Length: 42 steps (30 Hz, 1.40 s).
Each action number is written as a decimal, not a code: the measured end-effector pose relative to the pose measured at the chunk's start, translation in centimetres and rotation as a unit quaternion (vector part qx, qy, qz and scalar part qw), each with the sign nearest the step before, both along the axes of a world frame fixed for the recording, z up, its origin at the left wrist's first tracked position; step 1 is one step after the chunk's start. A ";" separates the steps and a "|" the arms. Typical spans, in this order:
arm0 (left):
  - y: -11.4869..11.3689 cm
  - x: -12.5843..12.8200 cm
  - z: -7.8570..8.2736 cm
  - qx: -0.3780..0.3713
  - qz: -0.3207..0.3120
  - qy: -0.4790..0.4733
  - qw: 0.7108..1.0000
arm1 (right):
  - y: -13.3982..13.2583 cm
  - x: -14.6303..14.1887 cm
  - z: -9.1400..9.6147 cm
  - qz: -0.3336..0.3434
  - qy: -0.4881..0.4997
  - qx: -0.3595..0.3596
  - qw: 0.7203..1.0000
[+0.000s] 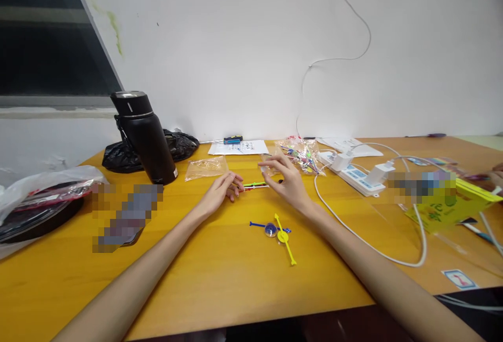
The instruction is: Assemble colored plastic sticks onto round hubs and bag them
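My left hand rests on the wooden table, fingers loosely bent and apart, beside the left end of some thin plastic arrow pointers in green, white and red. Whether its fingertips touch them I cannot tell. On the other side, my right hand is raised with thumb and fingers spread, and nothing shows in its grasp; it partly hides the pointers' right end. Closer to me lie a blue arrow pointer and a yellow arrow pointer, crossing each other. A small clear dome sits over the blue one.
Behind my hands lie an empty clear bag, a bag of colourful pieces, a paper sheet and a screwdriver. A black bottle and phone stand left; a power strip with cables and a yellow package are right.
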State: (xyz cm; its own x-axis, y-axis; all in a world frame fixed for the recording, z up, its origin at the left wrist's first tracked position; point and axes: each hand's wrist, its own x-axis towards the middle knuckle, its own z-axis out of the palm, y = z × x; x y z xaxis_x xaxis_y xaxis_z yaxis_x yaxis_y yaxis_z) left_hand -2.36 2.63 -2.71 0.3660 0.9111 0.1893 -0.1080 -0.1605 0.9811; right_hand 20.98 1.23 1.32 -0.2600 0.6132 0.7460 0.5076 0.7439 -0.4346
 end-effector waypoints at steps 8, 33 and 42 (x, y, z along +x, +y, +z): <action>-0.1 0.0 -0.2 0.004 0.000 0.026 1.000 | 2.4 7.0 2.0 -0.217 0.103 -0.096 0.966; -6.1 2.5 3.0 0.248 -0.128 0.286 0.916 | 0.8 5.0 1.4 -0.204 -0.218 -0.205 0.932; -6.2 2.8 2.8 0.261 -0.141 0.292 0.909 | 0.4 3.2 0.2 -0.175 -0.198 -0.158 0.951</action>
